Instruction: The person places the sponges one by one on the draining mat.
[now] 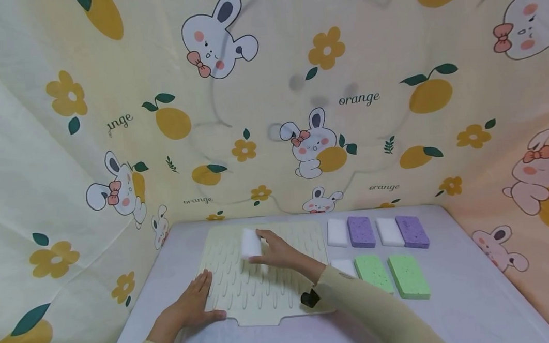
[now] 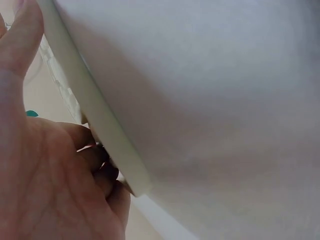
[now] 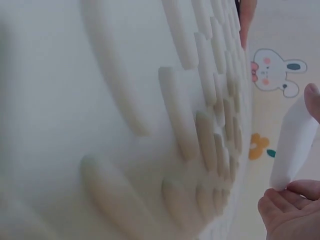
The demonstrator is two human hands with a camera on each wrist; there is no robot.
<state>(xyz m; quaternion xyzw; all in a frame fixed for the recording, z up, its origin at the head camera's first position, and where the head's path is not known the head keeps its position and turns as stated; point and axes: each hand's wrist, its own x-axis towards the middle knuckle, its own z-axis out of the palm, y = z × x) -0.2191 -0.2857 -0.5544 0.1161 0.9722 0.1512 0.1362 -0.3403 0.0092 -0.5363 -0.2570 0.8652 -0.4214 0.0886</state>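
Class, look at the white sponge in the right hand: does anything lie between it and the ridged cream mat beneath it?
Nothing visible does. The right hand pinches the white sponge directly over the cream mat, whose ridges there are bare. The left hand presses the mat's near-left edge, away from the sponge.

on the pale desk, to the right of the mat, lie two purple sponges alternating with two white sponges in a back row. nearer are two green sponges and another white one. a rabbit-and-orange printed cloth hangs behind.
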